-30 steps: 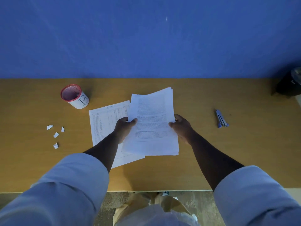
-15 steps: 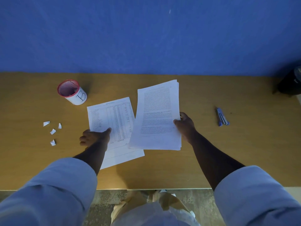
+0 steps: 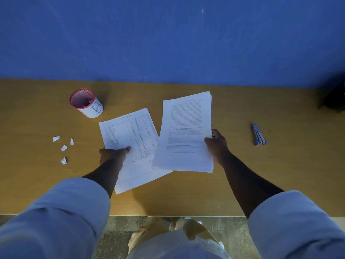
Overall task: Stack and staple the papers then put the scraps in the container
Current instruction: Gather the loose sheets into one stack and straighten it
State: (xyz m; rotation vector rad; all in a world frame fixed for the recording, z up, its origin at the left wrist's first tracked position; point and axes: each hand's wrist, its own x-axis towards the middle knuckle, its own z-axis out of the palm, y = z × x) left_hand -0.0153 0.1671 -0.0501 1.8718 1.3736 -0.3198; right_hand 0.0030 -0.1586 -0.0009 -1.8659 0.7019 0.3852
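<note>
Head view, looking down on a wooden tabletop set against a blue wall. Two bare forearms in rolled pale sleeves reach in from the bottom of the frame.

Right of centre, the right hand grips a stack of printed pages by its right edge, thumb on top and fingers curled underneath. The stack's lower left corner overlaps a single sheet printed with a table of figures, which lies flat and tilted on the tabletop just left of centre.

The left hand rests at the left edge of this single sheet, thumb stretched out onto the paper and the other fingers curled beside it; whether it pinches the sheet or only presses on it cannot be told.

At the upper left of the tabletop stands a container, a white cylinder with a red rim and a large letter B on its side, just beyond the single sheet's top left corner. Four small white scraps lie loosely grouped at the left of the frame, well apart from the container and the hands.

At the right of the frame, a small blue and grey stapler lies on the tabletop, apart from the right hand. A dark object sits at the far right edge, too shadowed to identify.
</note>
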